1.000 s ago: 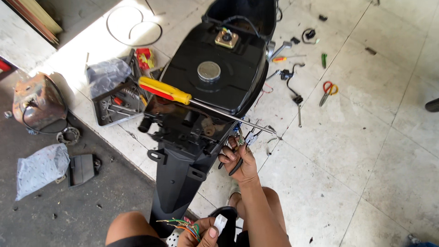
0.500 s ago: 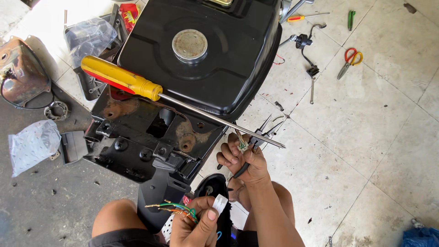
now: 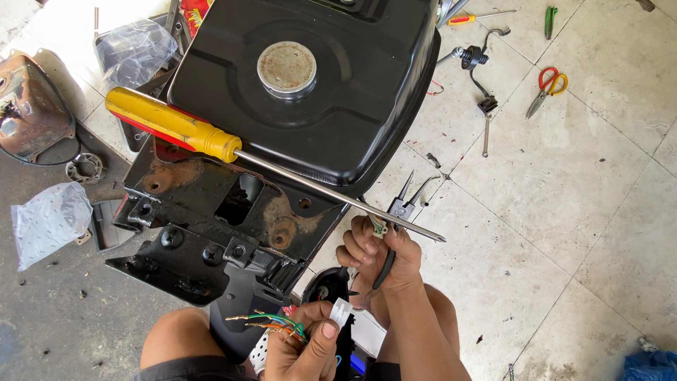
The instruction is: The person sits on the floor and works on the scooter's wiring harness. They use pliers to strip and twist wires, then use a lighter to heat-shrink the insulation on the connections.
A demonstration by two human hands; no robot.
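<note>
Light: bright daylight fell evenly over the pale tiled floor (image 3: 564, 176).
Glare: soft sheen lay on the glossy black metal tank (image 3: 338, 92).
Shadows: short and dark beneath the tank.
Sharpness: crisp throughout, without motion blur.

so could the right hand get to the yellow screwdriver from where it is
Probably not freely: the right hand is already full, gripping pliers. The yellow screwdriver lies uncovered on the black tank, its shaft tip right beside that hand.

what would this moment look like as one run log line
left hand: pinches white connector, coloured wires | right hand: holds pliers | screwdriver: lies on black tank
</note>
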